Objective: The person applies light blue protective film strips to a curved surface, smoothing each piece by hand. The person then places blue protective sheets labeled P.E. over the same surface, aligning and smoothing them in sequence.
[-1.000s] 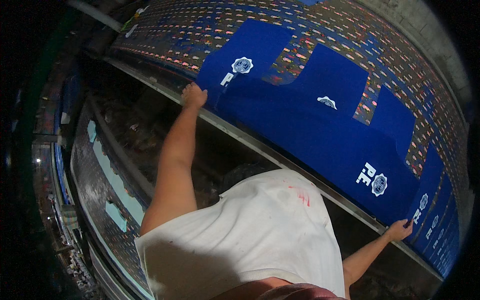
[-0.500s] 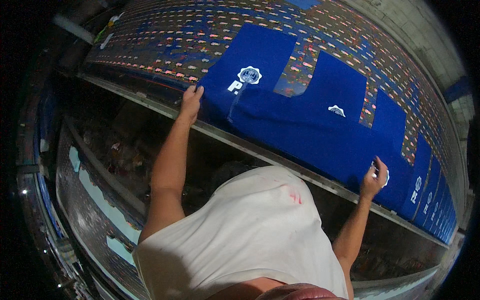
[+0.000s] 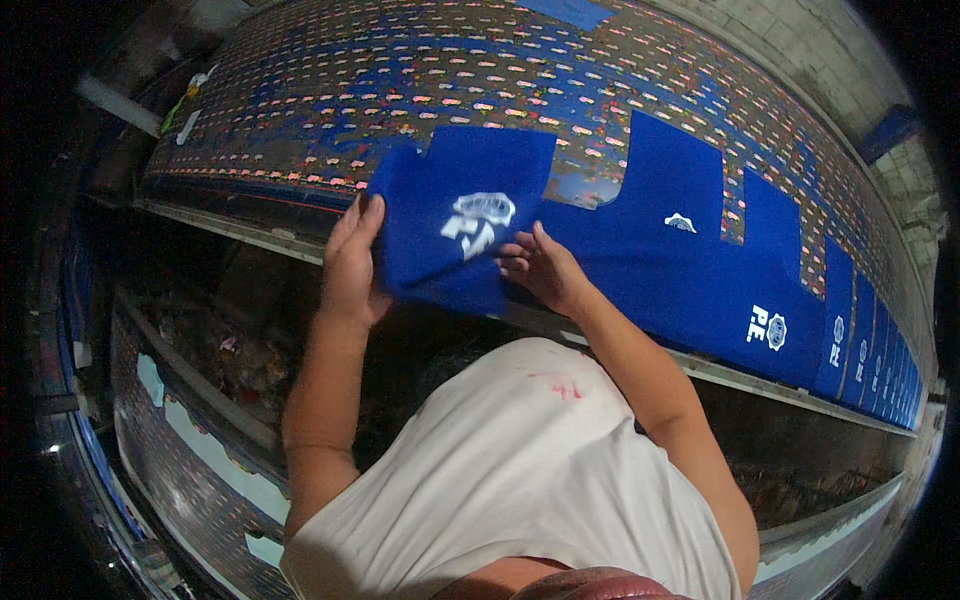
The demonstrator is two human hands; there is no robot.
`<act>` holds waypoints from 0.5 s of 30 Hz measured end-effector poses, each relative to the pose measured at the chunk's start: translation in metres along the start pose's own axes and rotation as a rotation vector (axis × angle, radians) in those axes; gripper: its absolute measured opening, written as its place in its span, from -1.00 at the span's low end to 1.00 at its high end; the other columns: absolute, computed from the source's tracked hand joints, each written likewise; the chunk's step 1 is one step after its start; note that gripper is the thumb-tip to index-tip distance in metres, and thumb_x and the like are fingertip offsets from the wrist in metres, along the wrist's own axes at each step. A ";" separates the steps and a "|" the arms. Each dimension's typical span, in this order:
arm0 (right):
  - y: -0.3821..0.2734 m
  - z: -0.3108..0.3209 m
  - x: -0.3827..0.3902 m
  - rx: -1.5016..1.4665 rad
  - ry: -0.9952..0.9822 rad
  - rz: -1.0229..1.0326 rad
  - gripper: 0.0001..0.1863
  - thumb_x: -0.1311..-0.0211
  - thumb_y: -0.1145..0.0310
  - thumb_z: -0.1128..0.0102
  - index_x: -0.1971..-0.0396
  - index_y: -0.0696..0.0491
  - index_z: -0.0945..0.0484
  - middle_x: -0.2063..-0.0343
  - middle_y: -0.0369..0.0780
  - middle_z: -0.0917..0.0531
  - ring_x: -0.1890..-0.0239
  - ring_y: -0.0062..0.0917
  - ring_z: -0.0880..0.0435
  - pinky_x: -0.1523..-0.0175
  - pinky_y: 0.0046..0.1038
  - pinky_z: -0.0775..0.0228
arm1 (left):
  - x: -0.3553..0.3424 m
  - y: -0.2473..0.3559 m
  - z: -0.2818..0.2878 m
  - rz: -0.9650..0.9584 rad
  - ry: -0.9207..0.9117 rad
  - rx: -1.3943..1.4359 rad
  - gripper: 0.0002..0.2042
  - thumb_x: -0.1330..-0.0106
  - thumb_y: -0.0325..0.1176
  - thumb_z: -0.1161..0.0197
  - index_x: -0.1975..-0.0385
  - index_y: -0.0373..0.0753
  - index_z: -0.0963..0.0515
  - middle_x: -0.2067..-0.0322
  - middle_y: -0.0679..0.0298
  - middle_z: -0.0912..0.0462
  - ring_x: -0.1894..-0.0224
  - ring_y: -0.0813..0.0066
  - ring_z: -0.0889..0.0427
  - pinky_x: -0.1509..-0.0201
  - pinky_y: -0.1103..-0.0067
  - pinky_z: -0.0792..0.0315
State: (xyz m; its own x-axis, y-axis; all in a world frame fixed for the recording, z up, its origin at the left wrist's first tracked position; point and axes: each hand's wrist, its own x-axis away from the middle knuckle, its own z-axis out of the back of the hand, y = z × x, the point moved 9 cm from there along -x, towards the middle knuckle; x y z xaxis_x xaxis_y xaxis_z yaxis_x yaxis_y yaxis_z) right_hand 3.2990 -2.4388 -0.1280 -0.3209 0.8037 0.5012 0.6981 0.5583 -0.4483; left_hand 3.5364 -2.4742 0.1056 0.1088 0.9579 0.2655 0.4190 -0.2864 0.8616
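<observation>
A blue cut fabric panel [image 3: 420,240] with a white printed badge and lettering [image 3: 480,225] is partly lifted off the long table at its near edge. My left hand [image 3: 352,255] grips its left side, thumb up and fingers behind the cloth. Close to the print, at the panel's right side, my right hand [image 3: 545,268] has its fingers loosely bent and apart; whether they touch the cloth I cannot tell. To the right, another blue panel [image 3: 675,170] lies flat, with a white badge partly covered.
The long table [image 3: 300,110] carries rows of small pink-and-white marks and blue stains. More printed blue panels [image 3: 838,320] line its right end. A metal rail [image 3: 240,232] edges the near side. Behind me on the left is another table with pale green pieces [image 3: 205,400].
My right hand has moved left from the far right panel to beside the lifted one. The left panel's near part has been raised and folded toward me in my left hand.
</observation>
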 end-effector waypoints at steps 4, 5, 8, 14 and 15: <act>0.006 -0.053 -0.014 0.032 0.047 -0.011 0.01 -0.50 -0.45 -0.11 -0.59 0.10 -0.26 -0.42 0.02 -0.55 -0.41 0.04 -0.54 -0.58 0.21 -0.23 | 0.051 -0.003 0.044 0.030 0.152 -0.100 -0.50 -0.64 -0.25 -0.26 -0.45 -0.37 -0.44 -0.28 0.12 -0.66 -0.26 0.31 -0.67 -0.46 0.33 -0.49; 0.003 -0.057 -0.014 0.016 0.079 -0.007 -0.03 -0.50 -0.42 -0.13 -0.55 0.10 -0.31 -0.40 0.03 -0.57 -0.39 0.03 -0.56 -0.57 0.21 -0.25 | 0.057 -0.001 0.047 -0.003 0.059 -0.168 -0.49 -0.62 -0.26 -0.28 -0.45 -0.38 -0.45 -0.27 0.12 -0.67 -0.26 0.32 -0.66 -0.46 0.35 -0.48; -0.012 -0.041 -0.053 -0.044 0.114 -0.009 -0.32 -0.56 -0.14 -0.25 -0.34 0.15 -0.55 -0.24 0.01 -0.71 -0.22 -0.05 -0.72 -0.45 0.18 -0.45 | 0.077 0.017 0.058 -0.098 -0.175 -0.276 -0.54 -0.51 -0.34 -0.39 -0.33 -0.37 -0.54 -0.18 0.16 -0.73 -0.22 0.37 -0.67 -0.41 0.40 -0.49; -0.083 -0.049 -0.078 0.021 0.177 0.183 -0.65 -0.52 0.31 -0.35 -0.15 0.18 -0.62 0.01 -0.05 -0.80 0.04 -0.14 -0.84 -0.19 0.05 -0.70 | 0.080 0.088 0.130 -0.282 -0.051 -0.690 -0.76 -0.43 -0.56 -0.34 -0.06 -0.31 -0.62 0.03 0.27 -0.77 0.00 0.55 -0.69 -0.18 0.52 -0.54; -0.107 -0.059 -0.065 0.011 0.174 0.282 -0.66 -0.52 0.32 -0.36 -0.14 0.19 -0.62 0.02 -0.05 -0.80 0.04 -0.14 -0.84 -0.18 0.06 -0.71 | 0.070 0.105 0.136 -0.354 -0.011 -0.788 -0.77 -0.45 -0.55 -0.34 -0.06 -0.32 -0.64 0.04 0.28 -0.77 0.00 0.55 -0.70 -0.19 0.51 -0.55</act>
State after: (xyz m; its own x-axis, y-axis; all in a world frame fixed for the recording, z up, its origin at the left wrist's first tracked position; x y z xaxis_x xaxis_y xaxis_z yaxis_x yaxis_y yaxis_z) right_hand 3.2828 -2.5624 -0.0691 -0.0014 0.8801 0.4747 0.7365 0.3220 -0.5948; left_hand 3.7104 -2.4344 0.1556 0.1000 0.9921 -0.0762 -0.3176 0.1044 0.9425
